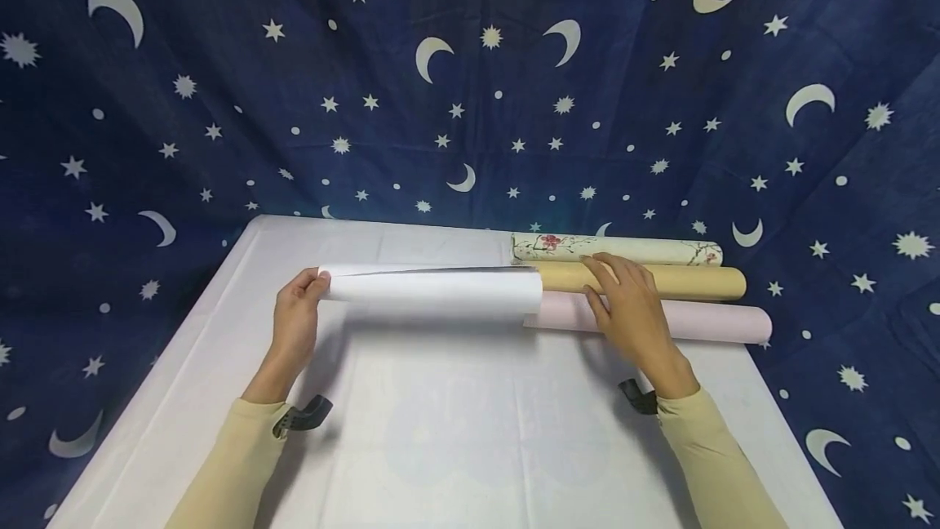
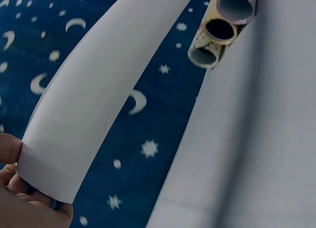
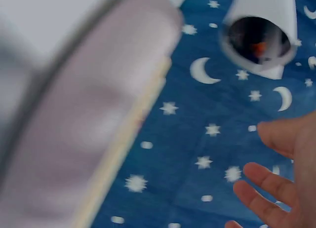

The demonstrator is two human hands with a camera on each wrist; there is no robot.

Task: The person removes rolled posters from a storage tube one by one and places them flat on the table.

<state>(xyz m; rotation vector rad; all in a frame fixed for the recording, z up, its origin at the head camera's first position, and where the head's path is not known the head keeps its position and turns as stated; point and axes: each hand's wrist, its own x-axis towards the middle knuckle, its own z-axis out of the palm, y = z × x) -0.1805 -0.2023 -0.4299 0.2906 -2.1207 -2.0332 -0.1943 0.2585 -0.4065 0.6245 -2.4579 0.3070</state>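
Observation:
My left hand (image 1: pixel 295 321) pinches the left end of a rolled sheet of white paper (image 1: pixel 433 291), thumb on top and fingers beneath. The roll hangs level above the table, a long seam along its upper side. In the right wrist view its open end shows a dark inside with an orange spot. My right hand (image 1: pixel 633 313) hovers just right of that end with fingers spread, holding nothing. Behind and below it lie a yellow roll (image 1: pixel 701 282) and a pink roll (image 1: pixel 723 322); the right wrist view shows the hand apart from them.
A cream roll with printed red blossoms (image 1: pixel 624 251) lies at the back, alongside the yellow and pink rolls. All rest on a white-covered table (image 1: pixel 441 431). A dark blue curtain (image 1: pixel 477 64) with moons and stars hangs behind and around it.

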